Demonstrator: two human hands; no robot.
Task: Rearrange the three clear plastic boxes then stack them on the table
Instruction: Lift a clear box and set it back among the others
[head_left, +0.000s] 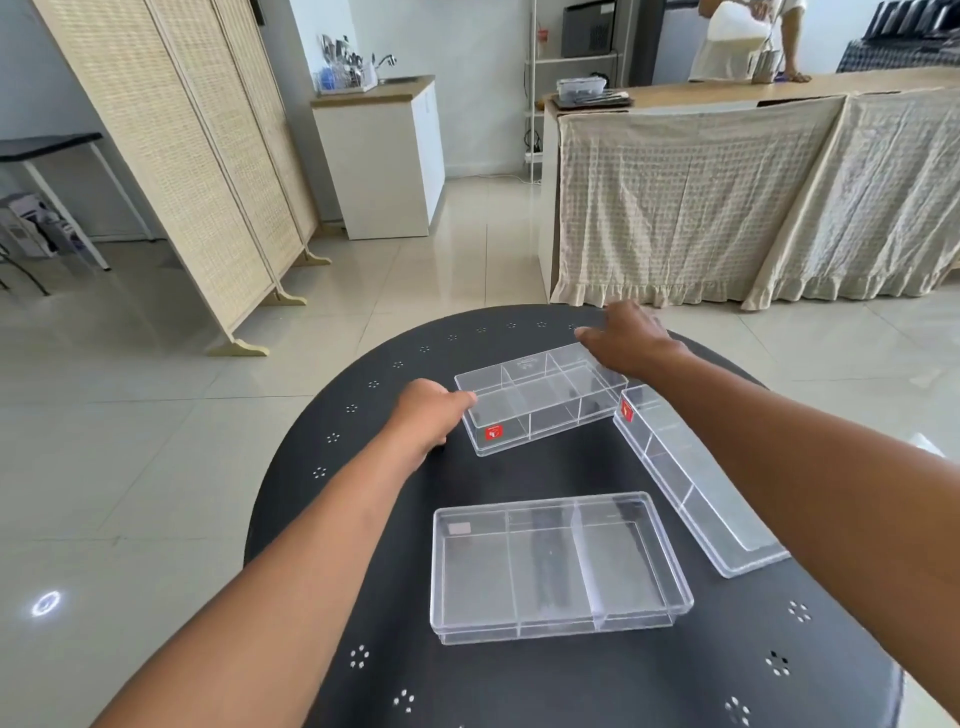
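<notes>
1. Layout: three clear plastic boxes lie separately on the round black table. None is stacked.
2. Far box: at the far middle of the table, compartmented, red sticker on its near wall. Its right end sits just beside the red-stickered end of the right box, which runs lengthwise toward the near right edge and is partly hidden by the forearm.
3. Near box: apart from both others, flat, nearest the person, untouched.
4. Left hand: curled against the far box's left end — fingertips at the wall. Whether it pinches or merely presses cannot be told.
5. Right hand: palm down over the box's far right corner, fingers draped on the rim. Firmness of hold likewise cannot be told.
6. Judgement: the step in hand is taking up or shifting the far box with both hands.
7. Recommendation: grip the opposite ends evenly and keep the box level — clear plastic is likely slick. Lift clear of the right box's corner rather than dragging across it, then square edges before lowering.
</notes>
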